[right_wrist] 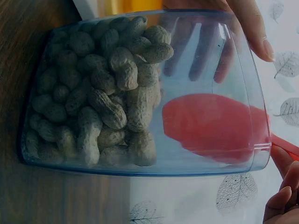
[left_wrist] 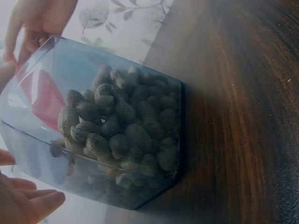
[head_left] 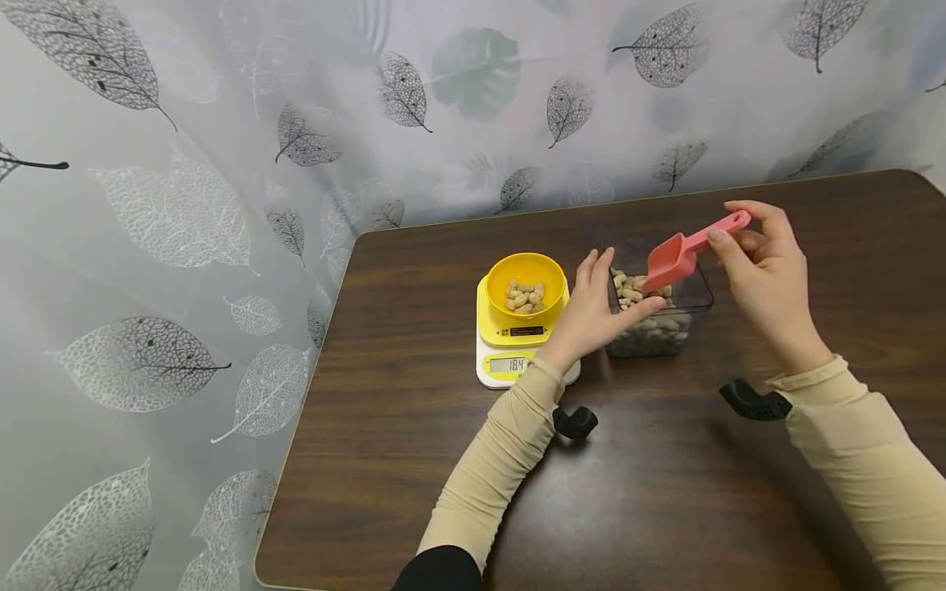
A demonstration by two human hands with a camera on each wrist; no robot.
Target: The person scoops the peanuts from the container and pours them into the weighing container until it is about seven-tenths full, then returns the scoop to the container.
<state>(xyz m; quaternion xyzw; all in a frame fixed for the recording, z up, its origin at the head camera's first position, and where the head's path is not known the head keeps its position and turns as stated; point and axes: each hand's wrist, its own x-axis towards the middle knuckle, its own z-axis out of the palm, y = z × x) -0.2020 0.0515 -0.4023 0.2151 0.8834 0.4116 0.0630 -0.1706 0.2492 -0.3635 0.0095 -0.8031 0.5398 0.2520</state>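
My right hand [head_left: 769,267] pinches the handle of a pink scoop [head_left: 671,261]. The scoop's blade slants down inside a clear plastic container [head_left: 649,343], close over the unshelled peanuts [right_wrist: 112,105] that fill its lower part. At the container's left side is my left hand [head_left: 591,316], its fingers straight along the wall and its thumb stretched across the front by the rim. Through the clear wall, the right wrist view shows those fingers [right_wrist: 198,51]. Left of this hand, a yellow bowl [head_left: 525,267] with several peanuts stands on a yellow-and-white kitchen scale [head_left: 488,373].
The scale's display [head_left: 507,364] reads about 184, its decimal point unclear. All stands on a dark wooden table [head_left: 399,394]. A leaf-patterned sheet [head_left: 473,156] hangs behind and left of it. Black camera mounts [head_left: 575,423] jut from both wrists.
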